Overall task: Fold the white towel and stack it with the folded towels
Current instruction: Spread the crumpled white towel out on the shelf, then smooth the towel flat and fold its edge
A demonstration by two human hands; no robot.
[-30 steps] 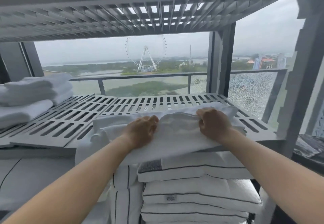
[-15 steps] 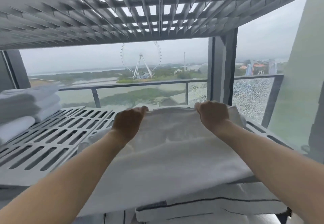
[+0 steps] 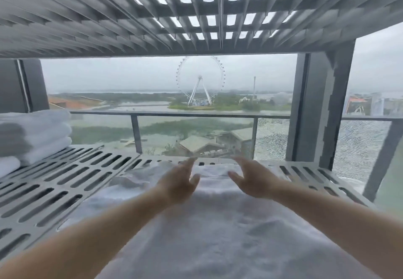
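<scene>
Here we are reaching both hands, left (image 3: pixel 179 186) and right (image 3: pixel 253 182), fingers spread and gripping nothing, over the towel's (image 3: pixel 218 230) far edge on the shelf (image 3: pixel 65 182); the stack (image 3: pixel 35 134) is sitting far left, open slats between.

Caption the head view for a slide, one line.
Both open hands, left hand and right hand, over a white towel spread on a slotted shelf, folded towels stacked at left.
</scene>
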